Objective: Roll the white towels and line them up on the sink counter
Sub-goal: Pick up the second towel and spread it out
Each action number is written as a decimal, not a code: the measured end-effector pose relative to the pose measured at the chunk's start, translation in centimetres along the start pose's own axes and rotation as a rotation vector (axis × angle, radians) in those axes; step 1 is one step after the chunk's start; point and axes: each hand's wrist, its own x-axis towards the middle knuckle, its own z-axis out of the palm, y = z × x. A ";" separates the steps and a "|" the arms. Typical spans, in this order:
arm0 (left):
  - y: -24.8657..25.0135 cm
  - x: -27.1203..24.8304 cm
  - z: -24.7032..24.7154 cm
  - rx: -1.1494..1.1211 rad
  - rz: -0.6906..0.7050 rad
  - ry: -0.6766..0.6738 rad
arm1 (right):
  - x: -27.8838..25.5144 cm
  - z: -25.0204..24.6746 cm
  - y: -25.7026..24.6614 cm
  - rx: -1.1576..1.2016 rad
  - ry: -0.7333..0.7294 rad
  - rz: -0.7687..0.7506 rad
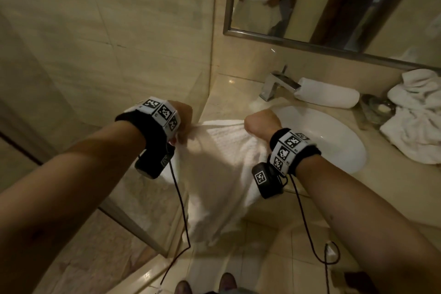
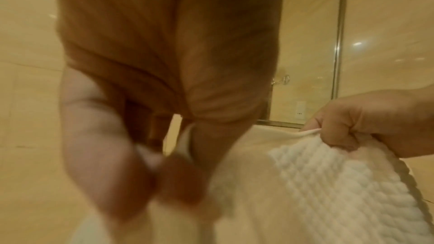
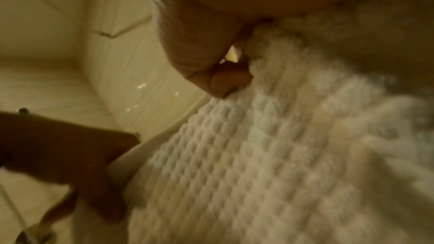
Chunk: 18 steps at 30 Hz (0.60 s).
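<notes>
No legible text, brand, number or label appears in any view. The only printed marks are black-and-white square code patterns: several on the white band (image 1: 163, 114) of the left wrist, several on the white band (image 1: 290, 148) of the right wrist, and one on the black camera housing (image 1: 260, 178) under the right wrist. A mark on the black housing (image 1: 164, 161) under the left wrist is too small and dark to read. Both wrist views are blurred.

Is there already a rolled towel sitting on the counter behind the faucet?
Yes, one rolled white towel lies on the sink counter just behind the faucet, with a heap of unrolled towels further right.
</notes>
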 end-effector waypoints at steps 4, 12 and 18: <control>0.7 0.0 -0.9 0.220 -0.040 0.357 | 0.1 -0.1 0.3 -0.069 0.167 -0.079; 0.6 1.3 -2.3 0.019 -0.060 0.696 | 1.3 -1.3 0.8 -0.041 0.312 -0.110; 1.4 1.8 -1.1 -0.347 0.179 0.359 | 1.4 -0.2 3.0 -0.167 0.125 -0.025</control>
